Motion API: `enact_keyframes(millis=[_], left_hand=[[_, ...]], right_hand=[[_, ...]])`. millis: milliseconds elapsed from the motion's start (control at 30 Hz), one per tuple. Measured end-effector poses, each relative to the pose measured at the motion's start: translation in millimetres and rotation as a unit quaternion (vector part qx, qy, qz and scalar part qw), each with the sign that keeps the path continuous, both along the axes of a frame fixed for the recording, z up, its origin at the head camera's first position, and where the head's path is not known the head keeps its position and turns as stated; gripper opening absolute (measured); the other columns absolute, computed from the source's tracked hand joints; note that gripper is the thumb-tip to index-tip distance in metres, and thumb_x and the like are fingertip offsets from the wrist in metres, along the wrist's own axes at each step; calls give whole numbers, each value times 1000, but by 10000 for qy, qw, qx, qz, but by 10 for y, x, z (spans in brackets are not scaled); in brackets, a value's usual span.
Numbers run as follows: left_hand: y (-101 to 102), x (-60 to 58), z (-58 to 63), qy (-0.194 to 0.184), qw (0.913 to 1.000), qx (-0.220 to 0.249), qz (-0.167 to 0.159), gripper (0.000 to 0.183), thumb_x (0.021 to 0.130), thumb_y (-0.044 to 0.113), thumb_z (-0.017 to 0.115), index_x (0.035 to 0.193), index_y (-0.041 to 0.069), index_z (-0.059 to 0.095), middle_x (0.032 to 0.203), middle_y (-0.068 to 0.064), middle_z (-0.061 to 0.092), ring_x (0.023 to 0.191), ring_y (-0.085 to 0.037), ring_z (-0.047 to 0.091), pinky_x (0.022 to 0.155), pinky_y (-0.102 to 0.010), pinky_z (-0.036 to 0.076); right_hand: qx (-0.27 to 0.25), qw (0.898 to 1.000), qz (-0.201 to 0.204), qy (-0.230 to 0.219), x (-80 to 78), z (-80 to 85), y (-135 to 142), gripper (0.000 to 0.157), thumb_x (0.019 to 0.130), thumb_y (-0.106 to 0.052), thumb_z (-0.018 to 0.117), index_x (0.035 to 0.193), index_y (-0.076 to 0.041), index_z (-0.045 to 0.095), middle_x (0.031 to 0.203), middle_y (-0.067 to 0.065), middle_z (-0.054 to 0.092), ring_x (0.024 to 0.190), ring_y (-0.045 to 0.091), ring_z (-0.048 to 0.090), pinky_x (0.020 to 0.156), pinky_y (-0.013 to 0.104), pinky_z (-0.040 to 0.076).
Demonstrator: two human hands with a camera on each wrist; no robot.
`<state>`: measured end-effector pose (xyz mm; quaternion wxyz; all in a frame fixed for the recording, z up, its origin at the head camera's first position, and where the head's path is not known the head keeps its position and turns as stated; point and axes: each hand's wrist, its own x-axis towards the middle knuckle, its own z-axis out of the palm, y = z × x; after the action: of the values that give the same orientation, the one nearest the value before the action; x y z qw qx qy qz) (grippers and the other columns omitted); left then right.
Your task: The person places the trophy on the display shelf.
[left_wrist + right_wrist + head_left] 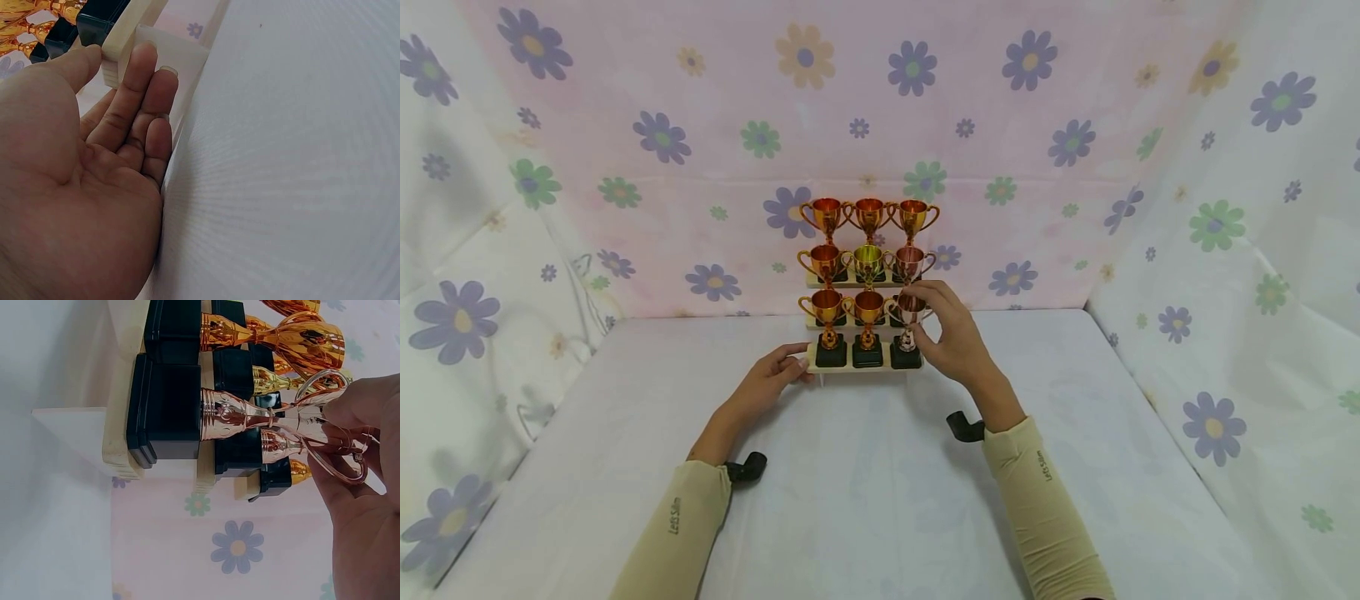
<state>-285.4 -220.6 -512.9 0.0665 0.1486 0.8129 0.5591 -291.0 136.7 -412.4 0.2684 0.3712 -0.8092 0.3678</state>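
A tiered wooden display stand holds several small trophies on black bases. My right hand pinches a rose-gold trophy by its cup, thumb on one side and fingers round the other. That trophy's black base is at the right end of the lowest tier. At the stand's left end, my left hand holds the lowest board, thumb at its corner and fingers beside the white support. Beside the rose-gold trophy stand a gold trophy and an orange-gold trophy.
The middle tier carries an orange-gold trophy, a yellow-gold trophy and another rose-gold trophy. Three gold trophies line the top tier. A white-covered table lies under the stand, with a flowered backdrop close behind.
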Motion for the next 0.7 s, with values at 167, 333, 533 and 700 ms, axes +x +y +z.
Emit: enact_keyframes(millis=[167, 333, 533, 700], left_hand=[[0, -18, -6, -20, 10000, 42, -11, 50, 113, 33, 55, 157, 11, 48, 112, -17, 75, 111, -28, 70, 110, -53, 46], [4, -25, 0, 71, 10000, 6, -70, 50, 113, 31, 55, 157, 9, 48, 111, -17, 75, 110, -28, 70, 108, -51, 48], [7, -27, 16, 19, 10000, 27, -34, 50, 112, 33, 56, 156, 10, 48, 111, -16, 75, 109, -25, 70, 107, -47, 49], [12, -17, 9, -11, 10000, 7, -14, 50, 113, 32, 55, 156, 10, 48, 111, -15, 75, 109, -25, 70, 108, -49, 48]], right_hand=[[-3, 10000, -32, 25, -10, -2, 4, 54, 93, 5, 71, 145, -4, 59, 145, 11, 56, 134, 26, 55, 111, 46, 48], [-19, 10000, -29, 92, -24, 1, 8, 54, 93, 6, 72, 145, -1, 59, 146, 12, 56, 134, 27, 56, 109, 47, 49], [0, 9999, -4, 149, -35, -1, 21, 57, 92, 4, 74, 146, 0, 58, 147, 13, 56, 137, 28, 54, 110, 48, 49], [-59, 9999, -132, 60, -14, -8, 54, 59, 94, -1, 74, 150, -2, 55, 149, 14, 55, 138, 29, 54, 111, 50, 48]])
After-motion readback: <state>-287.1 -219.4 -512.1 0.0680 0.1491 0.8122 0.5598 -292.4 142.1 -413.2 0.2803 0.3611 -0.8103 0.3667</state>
